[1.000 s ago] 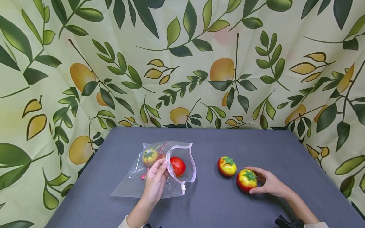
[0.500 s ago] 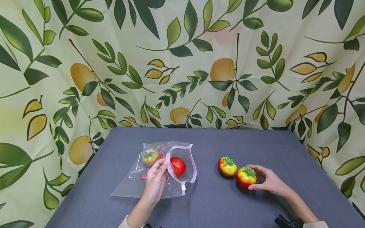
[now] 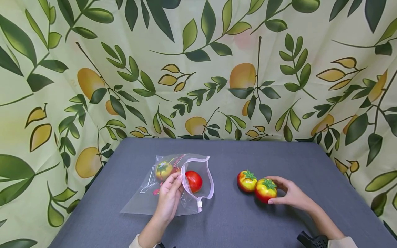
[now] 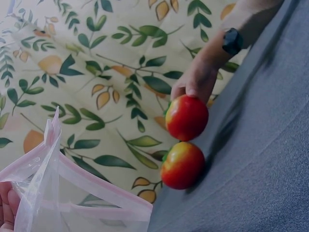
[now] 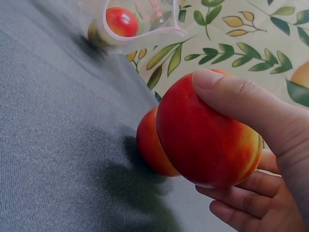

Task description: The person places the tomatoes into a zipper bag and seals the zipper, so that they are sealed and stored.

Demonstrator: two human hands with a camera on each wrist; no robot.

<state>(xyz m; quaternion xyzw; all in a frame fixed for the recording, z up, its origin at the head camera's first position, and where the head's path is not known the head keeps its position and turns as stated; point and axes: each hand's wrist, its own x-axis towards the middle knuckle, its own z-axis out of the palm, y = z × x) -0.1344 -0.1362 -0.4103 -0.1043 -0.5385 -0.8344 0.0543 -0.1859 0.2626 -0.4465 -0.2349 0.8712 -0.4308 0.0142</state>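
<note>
My left hand point(image 3: 168, 197) pinches the rim of a clear zip bag point(image 3: 136, 204), whose pink-edged mouth gapes toward the right. Inside the bag lie a red tomato point(image 3: 194, 182) near the mouth and a yellow-green one point(image 3: 163, 171) with a leafy top farther in; something reddish behind my fingers is partly hidden. My right hand point(image 3: 293, 197) grips a red-and-yellow tomato point(image 3: 264, 191), thumb on the near side and fingers round the back, raised a little over its shadow. Just left of it, a second red-and-yellow tomato point(image 3: 245, 182) rests on the table, overlapped by the held one in the right wrist view.
A grey cloth-covered table point(image 3: 223, 227) spans the space before me. Patterned fabric point(image 3: 198, 86) with leaves and fruit hangs along its back and sides. The bag's white slider point(image 3: 199, 204) sits at the lower corner of its mouth.
The tomato in my right hand has moved slightly left and up, closer to the other loose tomato. My left hand and the bag have stayed in place.
</note>
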